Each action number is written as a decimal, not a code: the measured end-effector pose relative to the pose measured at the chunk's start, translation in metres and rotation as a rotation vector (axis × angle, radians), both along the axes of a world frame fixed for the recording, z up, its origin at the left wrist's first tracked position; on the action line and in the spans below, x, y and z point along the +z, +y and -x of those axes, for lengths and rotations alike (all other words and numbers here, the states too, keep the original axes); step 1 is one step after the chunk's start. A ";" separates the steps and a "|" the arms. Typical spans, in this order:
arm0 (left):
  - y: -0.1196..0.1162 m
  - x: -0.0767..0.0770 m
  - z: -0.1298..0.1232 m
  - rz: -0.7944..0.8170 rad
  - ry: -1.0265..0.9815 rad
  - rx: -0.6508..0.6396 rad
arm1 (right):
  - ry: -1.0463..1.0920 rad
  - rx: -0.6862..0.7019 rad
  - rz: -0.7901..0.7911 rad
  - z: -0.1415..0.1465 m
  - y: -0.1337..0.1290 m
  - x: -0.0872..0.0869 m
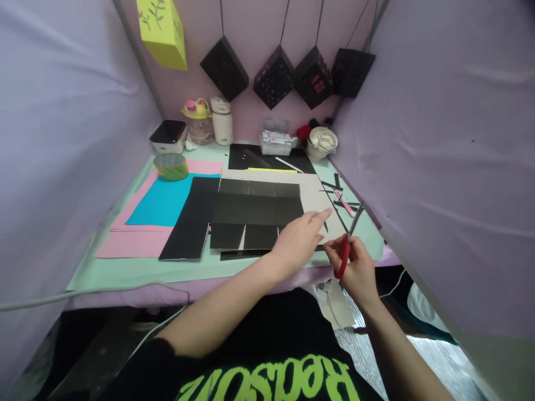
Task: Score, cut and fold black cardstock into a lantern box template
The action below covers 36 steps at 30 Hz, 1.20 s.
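My right hand is closed around the red-handled scissors, whose blades point up and away to the right. Its thumb and forefinger pinch down by the table's front edge, at a small dark bit I cannot make out. My left hand lies over the right part of a black card sheet, fingers stretched to the right. That sheet has fold lines and slits along its front edge, with narrow pale gaps between the flaps. A dark sliver shows just beyond the left fingers on the pale board below.
Black strips and a pink cutter lie at the right. Blue paper, pink paper and a tape roll are at the left. Bottles and a pen box stand behind; black box lanterns hang above.
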<state>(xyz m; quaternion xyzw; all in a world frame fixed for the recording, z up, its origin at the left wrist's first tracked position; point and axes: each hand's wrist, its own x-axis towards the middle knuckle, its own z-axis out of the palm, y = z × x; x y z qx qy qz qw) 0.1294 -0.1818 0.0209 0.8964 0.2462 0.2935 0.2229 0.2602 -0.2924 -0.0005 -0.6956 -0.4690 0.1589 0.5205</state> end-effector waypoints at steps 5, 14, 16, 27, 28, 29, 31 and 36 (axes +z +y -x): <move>-0.008 -0.021 0.102 -0.126 -0.104 0.258 | 0.188 0.265 0.267 0.023 -0.007 -0.002; -0.012 -0.057 0.160 -0.270 0.089 0.307 | 0.567 0.808 0.425 0.072 -0.028 0.006; -0.012 -0.061 0.158 -0.259 0.105 0.295 | 0.623 0.871 0.565 0.076 -0.031 0.006; -0.010 -0.072 0.139 -0.175 0.047 0.291 | 0.781 0.708 0.710 0.085 -0.021 -0.011; -0.010 -0.072 0.139 -0.174 0.040 0.293 | 0.795 0.689 0.708 0.086 -0.020 -0.013; -0.010 -0.073 0.139 -0.174 0.034 0.293 | 0.800 0.670 0.706 0.088 -0.018 -0.014; -0.009 -0.074 0.140 -0.179 0.021 0.287 | 0.795 0.637 0.702 0.091 -0.013 -0.016; -0.007 -0.077 0.142 -0.215 0.042 0.251 | 0.794 0.595 0.701 0.101 0.003 -0.013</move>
